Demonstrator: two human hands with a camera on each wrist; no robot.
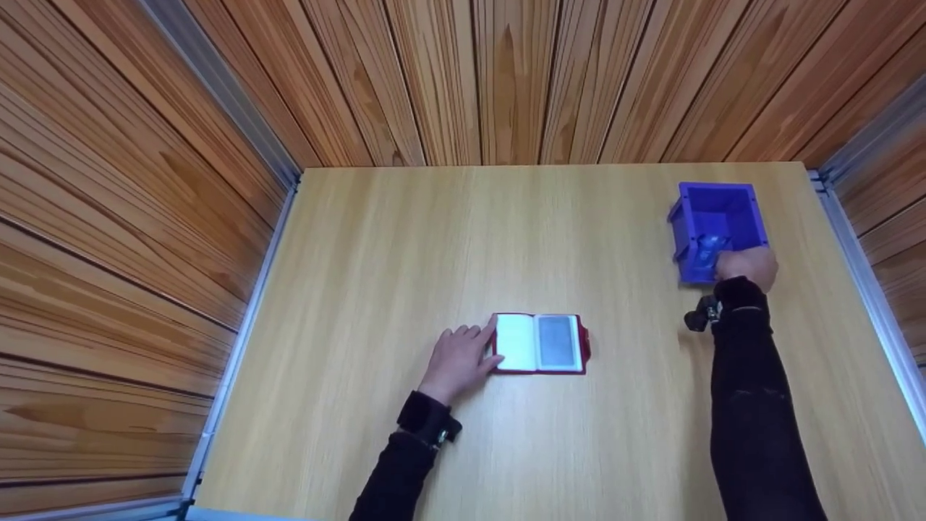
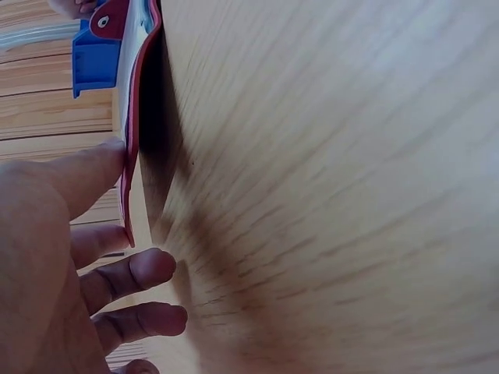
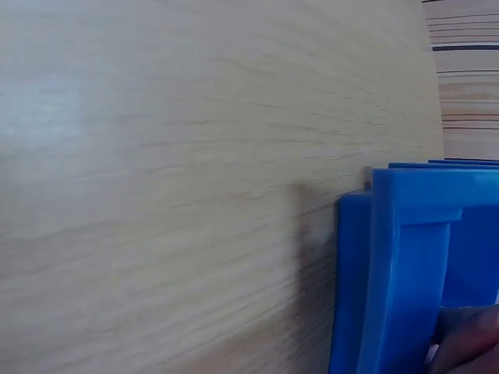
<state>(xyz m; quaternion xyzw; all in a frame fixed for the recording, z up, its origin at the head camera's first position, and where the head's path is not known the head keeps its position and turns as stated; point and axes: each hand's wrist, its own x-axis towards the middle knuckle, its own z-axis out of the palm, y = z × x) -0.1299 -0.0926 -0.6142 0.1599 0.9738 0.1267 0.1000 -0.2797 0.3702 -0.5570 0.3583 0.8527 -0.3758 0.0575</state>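
A red-covered card holder (image 1: 516, 344) lies open on the table, a white page on its left and a grey-blue panel in a clear sleeve on its right. My left hand (image 1: 457, 360) holds its left edge, thumb and index finger at the two corners; the left wrist view shows a shadowed gap under the cover. At the far right, my right hand (image 1: 749, 266) reaches over the front wall of a blue-purple bin (image 1: 685, 242), fingers curled down inside. A clear bluish item (image 1: 711, 250) in the bin adjoins these fingers, which are mostly hidden.
A wooden table (image 1: 405, 239) spreads around both hands. Plank walls (image 1: 506, 87) stand behind it and at both sides, with metal rails (image 1: 249, 289) along the table's edges. Each wrist wears a black strap with a small camera (image 1: 702, 314).
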